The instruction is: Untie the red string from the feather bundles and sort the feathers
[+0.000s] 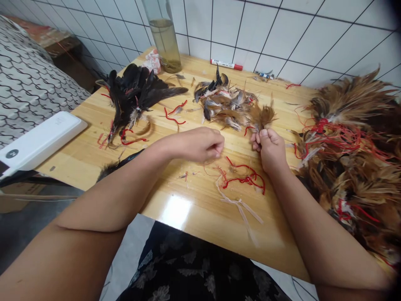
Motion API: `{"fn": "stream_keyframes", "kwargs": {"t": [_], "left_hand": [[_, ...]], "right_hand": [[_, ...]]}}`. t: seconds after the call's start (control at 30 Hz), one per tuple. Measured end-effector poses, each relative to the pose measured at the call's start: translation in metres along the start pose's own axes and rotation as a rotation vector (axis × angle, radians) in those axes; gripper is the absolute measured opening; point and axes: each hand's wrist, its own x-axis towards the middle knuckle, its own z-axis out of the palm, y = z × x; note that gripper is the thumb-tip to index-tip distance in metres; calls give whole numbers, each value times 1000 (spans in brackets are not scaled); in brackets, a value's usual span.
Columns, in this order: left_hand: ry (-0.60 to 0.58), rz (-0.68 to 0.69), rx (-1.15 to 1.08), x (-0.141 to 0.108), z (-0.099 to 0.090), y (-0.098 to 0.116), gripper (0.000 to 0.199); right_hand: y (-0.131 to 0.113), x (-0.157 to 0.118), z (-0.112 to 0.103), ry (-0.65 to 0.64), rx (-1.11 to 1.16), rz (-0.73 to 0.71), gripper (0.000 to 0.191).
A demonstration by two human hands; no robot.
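In my right hand [271, 148] is a small bunch of brown feathers [262, 115], pinched at the quill end between thumb and fingers, with the tips fanning upward. My left hand [202, 144] is closed just left of it, fingers curled under; whatever they may hold is hidden. Below and between the hands lie tangled red cords [246, 179] and a pale ribbon strip [241, 205]. Behind them is a loose pile of mixed brown, black and white feathers [228, 102]. A short red cord piece [248, 129] touches the area beside my right fingers.
Black feathers [131, 94] lie at the left, with red cords around them. Big brown feather bundles [354, 104] tied with red fill the right side. A tall glass of yellowish liquid [166, 42], a red-capped marker [226, 64] and a white power bank [44, 140] stand or lie near the table's edges.
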Motion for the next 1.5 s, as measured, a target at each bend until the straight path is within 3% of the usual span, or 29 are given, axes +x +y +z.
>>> {"fn": "stream_keyframes", "kwargs": {"t": [0.17,0.3,0.43,0.57,0.7,0.83,0.97,1.07,1.13,1.17,1.23,1.33,1.43,1.5], "left_hand": [[296,-153,-232,-6,-15,-16,9],[470,-167,-353,-3,-14,-25,12],[511,-178,-431,0,-11,-29,18],[478,-214,-471,0,-10,-32,15],[550,-280,-368,-3,-11,-43,11],[740,-382,-72,-9,-12,-64,15],[861,-354,138,-16,-12,-80,14],[811,-394,275,-18,-14,-67,11],[698,-458,401,-17,-14,-45,16],[655,-431,442,-15,-12,-32,19],[624,-247,400,-8,-5,-6,17],[339,47,184,2,20,27,18],[157,76,202,11,46,44,35],[123,67,242,15,55,47,27]], "right_hand": [[3,0,0,6,-54,-28,51],[7,1,-3,11,-167,-119,49],[6,1,-6,19,-327,-231,45],[5,1,-8,60,-399,-219,41],[10,3,-11,181,-492,-204,36],[14,4,-13,263,-609,-198,33],[13,2,-13,289,-671,-221,32],[11,0,-11,292,-700,-193,27],[10,0,-11,283,-707,-145,24],[10,0,-10,281,-703,-121,24],[9,1,-10,280,-683,-80,25],[8,2,-10,282,-655,-40,27],[6,2,-9,280,-650,-24,28],[6,2,-9,270,-641,-24,29]]}}
